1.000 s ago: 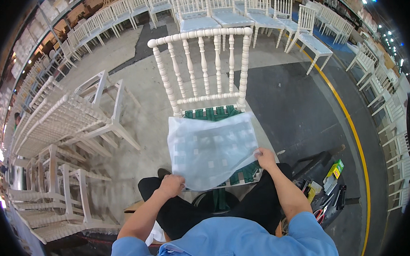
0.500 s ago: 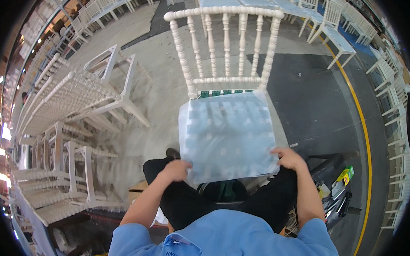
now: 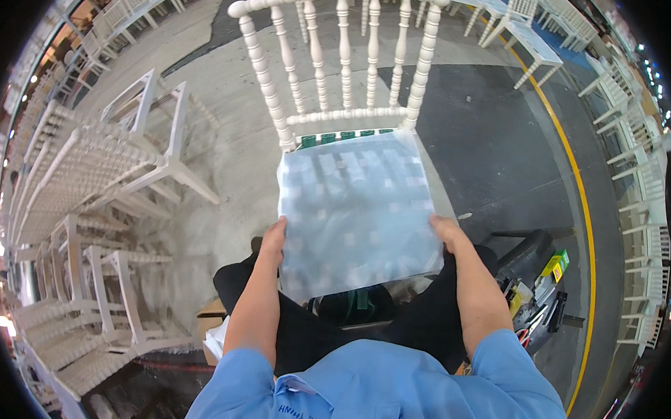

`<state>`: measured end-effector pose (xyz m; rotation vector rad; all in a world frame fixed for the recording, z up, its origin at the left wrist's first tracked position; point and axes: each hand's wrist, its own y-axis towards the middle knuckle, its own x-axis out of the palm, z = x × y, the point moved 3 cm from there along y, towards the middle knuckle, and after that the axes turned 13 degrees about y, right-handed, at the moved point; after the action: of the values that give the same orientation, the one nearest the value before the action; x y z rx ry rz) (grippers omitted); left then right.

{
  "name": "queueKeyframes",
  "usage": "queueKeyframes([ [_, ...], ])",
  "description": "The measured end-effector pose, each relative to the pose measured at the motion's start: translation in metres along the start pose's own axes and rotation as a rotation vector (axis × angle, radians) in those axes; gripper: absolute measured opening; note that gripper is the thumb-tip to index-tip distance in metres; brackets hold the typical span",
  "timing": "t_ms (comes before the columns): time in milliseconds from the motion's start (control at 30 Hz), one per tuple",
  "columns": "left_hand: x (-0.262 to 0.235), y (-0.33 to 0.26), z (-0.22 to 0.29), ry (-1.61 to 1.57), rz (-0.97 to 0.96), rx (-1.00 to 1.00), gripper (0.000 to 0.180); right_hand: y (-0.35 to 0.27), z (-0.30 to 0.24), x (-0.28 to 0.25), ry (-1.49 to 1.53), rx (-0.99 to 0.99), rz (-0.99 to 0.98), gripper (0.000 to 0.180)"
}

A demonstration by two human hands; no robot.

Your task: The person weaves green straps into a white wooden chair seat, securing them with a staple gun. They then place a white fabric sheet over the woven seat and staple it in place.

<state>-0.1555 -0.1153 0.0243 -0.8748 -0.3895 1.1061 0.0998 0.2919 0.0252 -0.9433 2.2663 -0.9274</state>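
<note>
Translucent plastic sheet [image 3: 358,208] now covers more of the white chair [image 3: 342,74] seat, each hand's grip, left hand [image 3: 274,238] and right hand [image 3: 447,234], holding its edge.

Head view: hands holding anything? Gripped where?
Yes. Both hands hold a translucent plastic sheet spread over the seat of the white chair: left hand on its left edge, right hand on its right edge.
</note>
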Motion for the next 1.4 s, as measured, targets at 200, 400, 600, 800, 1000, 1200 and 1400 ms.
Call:
queueKeyframes([
  [200,0.002,0.013,-0.002,-0.099,0.070,0.092,0.065,0.018,0.001,0.006,-0.033,-0.168,0.016,0.049],
  [400,0.008,0.029,-0.003,-0.242,0.132,0.121,0.061,0.047,-0.034,0.009,0.060,-0.285,-0.062,0.049],
  [600,-0.003,0.036,0.016,-0.267,0.264,0.199,0.047,0.047,-0.058,0.005,0.352,-0.225,-0.077,0.039],
  [800,-0.011,0.049,0.030,-0.242,0.301,0.246,0.027,0.026,-0.037,-0.023,-0.018,-0.284,0.048,0.028],
  [1000,-0.018,0.058,0.036,-0.179,0.336,0.294,0.016,0.014,-0.024,-0.027,-0.114,-0.234,0.092,0.021],
  [1200,-0.020,0.060,0.039,-0.122,0.379,0.347,0.022,0.005,-0.024,-0.023,-0.127,-0.275,0.063,0.022],
  [1400,0.016,0.003,0.067,0.711,0.953,0.664,0.049,0.009,-0.009,-0.027,-0.234,-0.428,0.145,0.024],
])
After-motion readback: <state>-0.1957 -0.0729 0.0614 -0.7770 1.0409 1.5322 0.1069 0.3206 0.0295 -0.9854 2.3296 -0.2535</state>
